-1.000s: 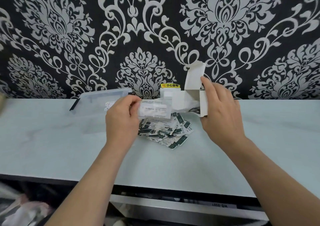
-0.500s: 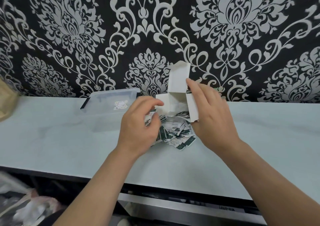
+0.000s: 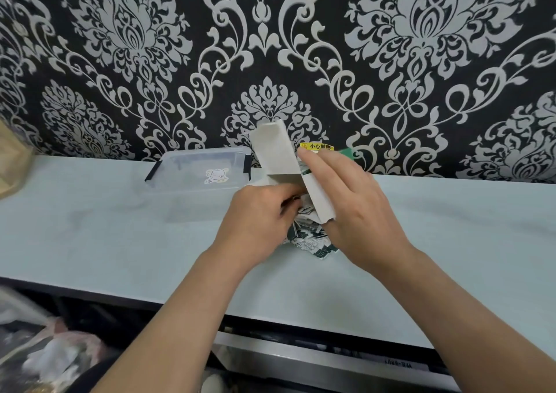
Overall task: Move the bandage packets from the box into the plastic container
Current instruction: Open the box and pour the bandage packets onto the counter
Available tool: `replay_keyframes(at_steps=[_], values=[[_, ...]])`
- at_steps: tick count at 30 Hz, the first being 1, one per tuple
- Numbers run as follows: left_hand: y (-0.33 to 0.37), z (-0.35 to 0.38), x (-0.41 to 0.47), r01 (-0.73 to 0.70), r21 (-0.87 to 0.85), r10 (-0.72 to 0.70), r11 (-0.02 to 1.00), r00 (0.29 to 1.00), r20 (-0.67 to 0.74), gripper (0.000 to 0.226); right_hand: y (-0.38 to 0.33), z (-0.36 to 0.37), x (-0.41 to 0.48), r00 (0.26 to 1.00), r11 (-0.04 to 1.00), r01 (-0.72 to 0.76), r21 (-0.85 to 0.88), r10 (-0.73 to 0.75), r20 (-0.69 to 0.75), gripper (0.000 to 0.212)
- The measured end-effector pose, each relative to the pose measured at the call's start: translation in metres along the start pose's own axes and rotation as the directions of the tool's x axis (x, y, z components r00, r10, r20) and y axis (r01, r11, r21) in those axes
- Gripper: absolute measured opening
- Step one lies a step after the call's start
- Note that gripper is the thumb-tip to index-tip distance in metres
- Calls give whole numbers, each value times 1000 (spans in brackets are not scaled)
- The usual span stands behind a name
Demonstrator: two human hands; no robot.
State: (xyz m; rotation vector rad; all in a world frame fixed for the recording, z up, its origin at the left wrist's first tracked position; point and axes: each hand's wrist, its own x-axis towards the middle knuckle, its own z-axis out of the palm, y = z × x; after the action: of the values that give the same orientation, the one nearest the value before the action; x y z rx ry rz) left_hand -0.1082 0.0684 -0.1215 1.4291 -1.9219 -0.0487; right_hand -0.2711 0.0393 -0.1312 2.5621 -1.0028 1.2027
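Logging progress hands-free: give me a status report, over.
Right hand grips box, tilted over counter. Left hand curled at box mouth, grip unclear. Bandage packets piled on counter, none seen in plastic container.

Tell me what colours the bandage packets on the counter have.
Dark green and white. The bandage packets show best in the head view, the only one.

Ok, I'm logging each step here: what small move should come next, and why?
Probably the left hand should pinch some bandage packets and carry them to the plastic container. The right hand holds the box tilted, packets lie heaped on the counter beneath it, and the left hand curls at its mouth; its grip is hidden.
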Motion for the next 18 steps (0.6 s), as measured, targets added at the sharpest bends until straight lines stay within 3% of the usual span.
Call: replay_keyframes(at_steps=[3, 6, 9, 12, 14, 18], values=[[1, 1, 0, 65, -40, -67, 997, 995, -76, 23, -1, -1, 0, 1000, 1000, -16, -4, 16, 8, 86], [3, -6, 2, 144, -232, -192, 962, 961, -198, 17, 6, -2, 0, 998, 997, -66, -46, 67, 9, 81], [-6, -16, 1, 249, -295, -317, 923, 925, -211, 22, 15, -4, -1, 987, 982, -160, -101, 159, -12, 88], [-20, -21, -4, 377, -267, -429, 887, 886, -175, 31, 22, -6, 1, 972, 960, -234, -154, 234, -17, 96], [-24, -20, -7, 424, -214, -461, 880, 872, -166, 25, 22, -6, 2, 965, 949, -262, -175, 263, -19, 95], [-25, -12, -17, 333, 29, -321, 942, 924, -207, 5, 18, -4, 5, 959, 939, -282, -197, 283, -25, 83]])
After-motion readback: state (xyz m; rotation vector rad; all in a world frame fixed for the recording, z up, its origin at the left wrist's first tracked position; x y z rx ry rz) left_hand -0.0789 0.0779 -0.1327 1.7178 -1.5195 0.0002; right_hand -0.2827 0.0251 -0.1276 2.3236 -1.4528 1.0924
